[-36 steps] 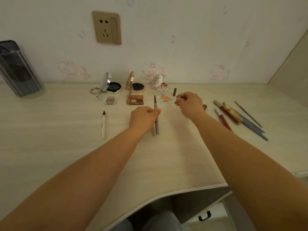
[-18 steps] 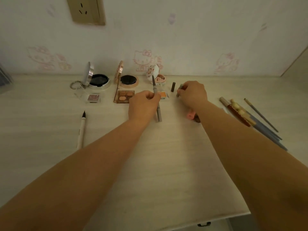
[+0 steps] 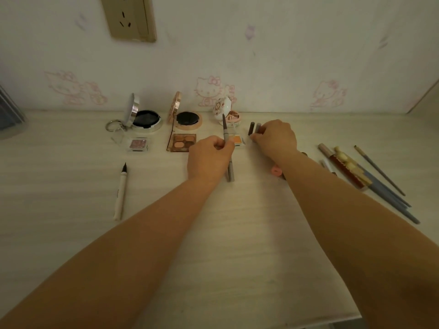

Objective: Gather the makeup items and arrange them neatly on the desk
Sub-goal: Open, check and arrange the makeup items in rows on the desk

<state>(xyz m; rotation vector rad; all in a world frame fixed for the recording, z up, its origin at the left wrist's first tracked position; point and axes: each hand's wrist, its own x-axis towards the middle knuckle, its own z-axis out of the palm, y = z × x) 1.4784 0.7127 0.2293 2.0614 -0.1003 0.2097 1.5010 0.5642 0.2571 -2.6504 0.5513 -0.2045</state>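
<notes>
Head view: gray pencil [image 3: 228, 150] tip toward wall.

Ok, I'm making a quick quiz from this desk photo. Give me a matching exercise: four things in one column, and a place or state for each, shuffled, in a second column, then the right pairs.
Things:
1. grey pencil
2. white liner pen
3. silver compact
4. blue brushes

Places or states:
A. lying alone, black tip toward the wall
B. far right of the desk
C. gripped by the left hand
D. lid up, by the wall at the left

Pairs: 1-C, 2-A, 3-D, 4-B
</notes>
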